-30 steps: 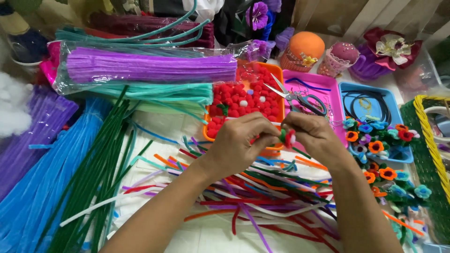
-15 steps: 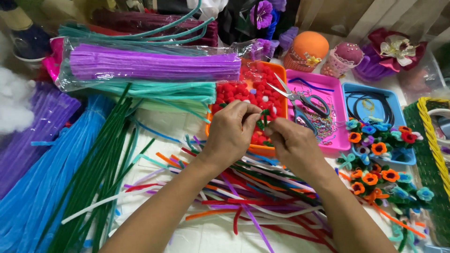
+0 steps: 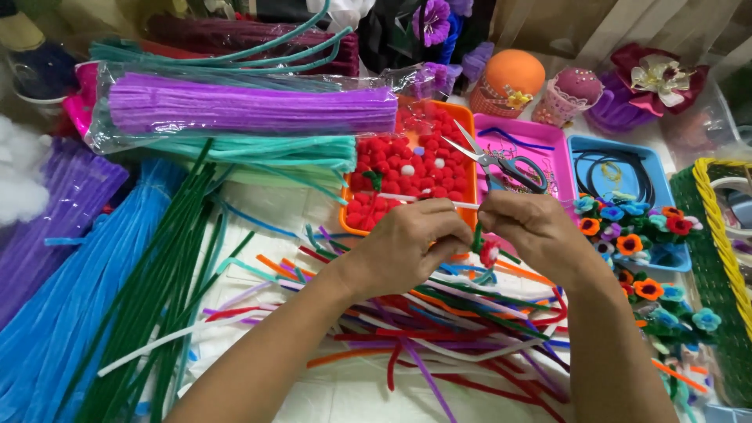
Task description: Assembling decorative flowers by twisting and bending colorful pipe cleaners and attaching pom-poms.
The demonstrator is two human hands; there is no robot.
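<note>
A small red-and-green pipe-cleaner piece sits pinched between both hands, just above the heap of loose coloured stems on the counter. The left hand has its grip clenched on it from one side, the right hand from the other. Right behind the knuckles: the orange tray of red pompoms, scissors resting on the pink tray.

Left hand and right hand close together, fingers curled in a pinching grip, forearms angled inward
</note>
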